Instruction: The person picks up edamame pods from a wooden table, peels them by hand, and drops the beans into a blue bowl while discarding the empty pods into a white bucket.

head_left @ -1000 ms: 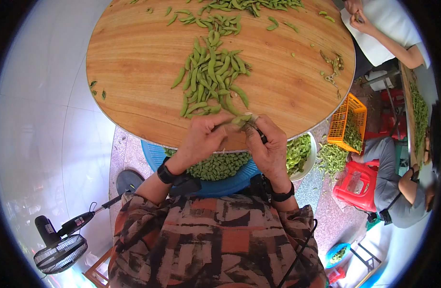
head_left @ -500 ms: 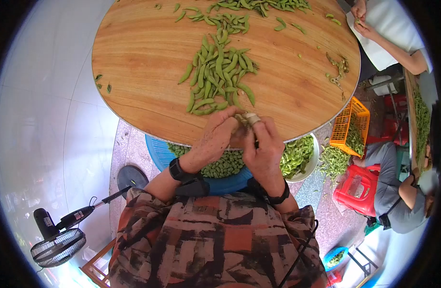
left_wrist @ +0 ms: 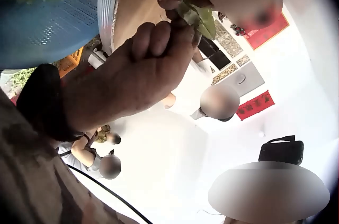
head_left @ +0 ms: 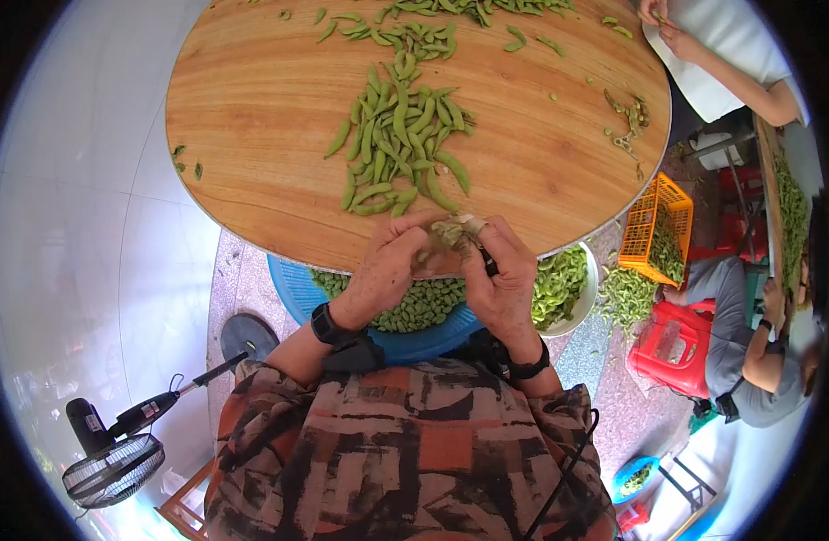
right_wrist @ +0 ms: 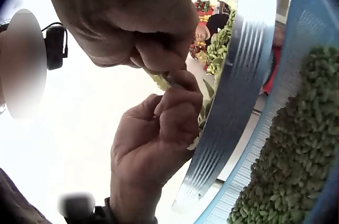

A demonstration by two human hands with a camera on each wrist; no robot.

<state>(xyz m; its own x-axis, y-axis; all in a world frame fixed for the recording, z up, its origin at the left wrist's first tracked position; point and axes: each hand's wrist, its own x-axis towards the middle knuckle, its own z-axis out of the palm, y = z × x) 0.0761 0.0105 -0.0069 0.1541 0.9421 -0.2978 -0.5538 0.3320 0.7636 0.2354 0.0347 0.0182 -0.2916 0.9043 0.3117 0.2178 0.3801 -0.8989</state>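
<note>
In front of the body, both hands come together at the near table edge over a green bean pod point(left_wrist: 200, 19), which is blurred in the head view. My left hand point(head_left: 389, 263) pinches it from one side, fingers curled. My right hand point(head_left: 506, 281) grips it from the other; a pale wrap point(head_left: 471, 222) circles a fingertip and a small black item point(head_left: 490, 263) shows by the fingers. Just beyond the hands lies a pile of whole bean pods point(head_left: 401, 135). Under them, a blue basket point(head_left: 293, 287) holds shelled green beans point(head_left: 414, 308).
A pale bowl point(head_left: 587, 298) of green hulls stands right of the basket. More pods lie across the round wooden table point(head_left: 261, 117). On the right are an orange crate point(head_left: 650, 225), a red stool point(head_left: 671, 347) and other people. A fan point(head_left: 115, 471) stands at left.
The green pod between the hands now looks paler and more broken up. Both hands stay close together, with small finger movements; the view shifted slightly and came back.
</note>
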